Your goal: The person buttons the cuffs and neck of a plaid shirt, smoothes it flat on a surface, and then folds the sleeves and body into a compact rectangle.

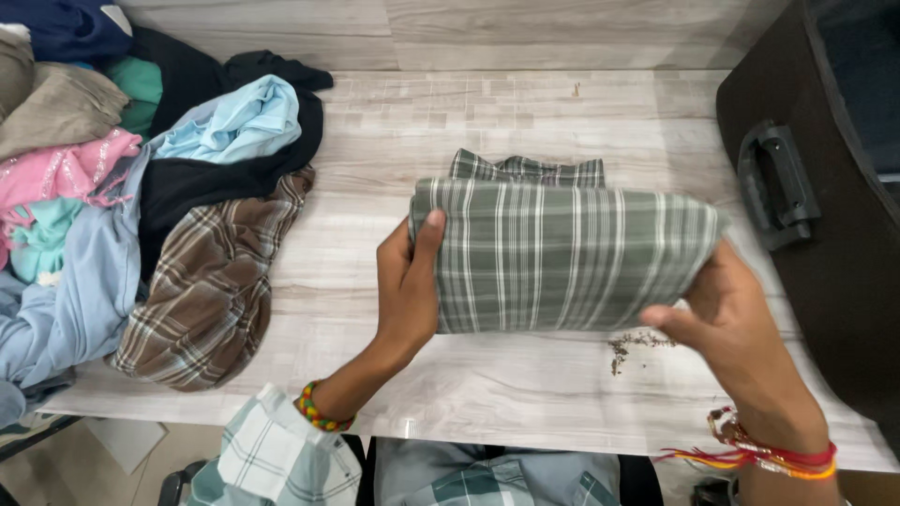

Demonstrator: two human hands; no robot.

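While left hand and right hand clamp the folded green-and-white plaid cotton shirt above the pale wood-grain bench, uneven grip risks unfolding.

Your left hand and right hand gripped a folded green plaid shirt above the bench, beside a clothes pile.

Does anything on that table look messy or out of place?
Yes. A small patch of dark crumbs lies scattered on the pale wood-grain table, just below the folded green plaid shirt. The heap of loose clothes at the left is unfolded and jumbled.
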